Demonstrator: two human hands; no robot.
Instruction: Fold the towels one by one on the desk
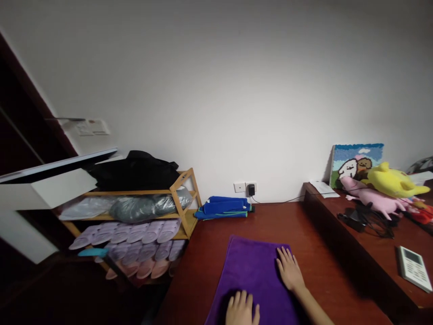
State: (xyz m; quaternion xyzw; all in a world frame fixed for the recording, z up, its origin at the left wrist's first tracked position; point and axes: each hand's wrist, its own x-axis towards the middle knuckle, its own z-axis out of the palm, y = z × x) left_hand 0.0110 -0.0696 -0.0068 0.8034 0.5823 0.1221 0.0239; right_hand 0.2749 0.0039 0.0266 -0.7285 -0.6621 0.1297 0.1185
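Observation:
A purple cloth [252, 266] lies spread on the reddish-brown table [196, 271], its near end running out of the bottom of the view. My left hand [241, 309] rests palm down near the cloth's lower middle, fingers stretched forward and holding nothing. Over the cloth's right edge, close to its far corner, my right hand [290, 270] lies flat with its fingers spread. Behind the cloth, against the wall, sits a stack of folded blue cloths [223, 207] with green edging.
A wooden shoe rack [184, 203] with several slippers [149, 231] and a black bag [135, 171] stands left. On the raised surface [352, 221] at right are a yellow plush toy [392, 180], a pink plush toy [372, 198], cables and a calculator-like device [414, 267]. A plugged adapter [251, 189] trails a cord.

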